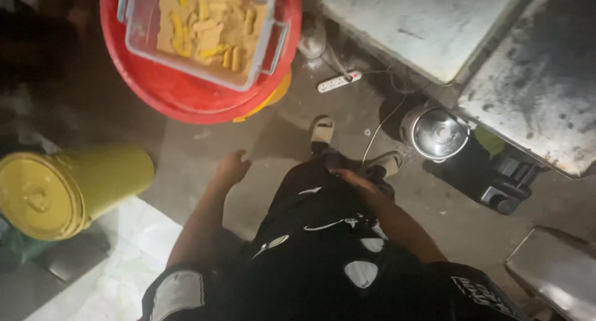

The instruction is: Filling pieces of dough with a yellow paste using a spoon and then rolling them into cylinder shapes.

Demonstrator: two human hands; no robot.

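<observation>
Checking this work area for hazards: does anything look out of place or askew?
Yes. A white power strip lies on the bare floor, its cord trailing past the feet. A yellow lidded bucket lies tipped on its side at left.

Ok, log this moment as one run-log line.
left hand: empty, hanging free | right hand: against dark clothing | ahead: clear tub of yellow strips on red basin | left: yellow bucket

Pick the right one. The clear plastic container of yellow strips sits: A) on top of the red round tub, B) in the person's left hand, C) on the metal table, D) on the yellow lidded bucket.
A: the clear container rests on the red tub, and both hands hang empty.
</observation>
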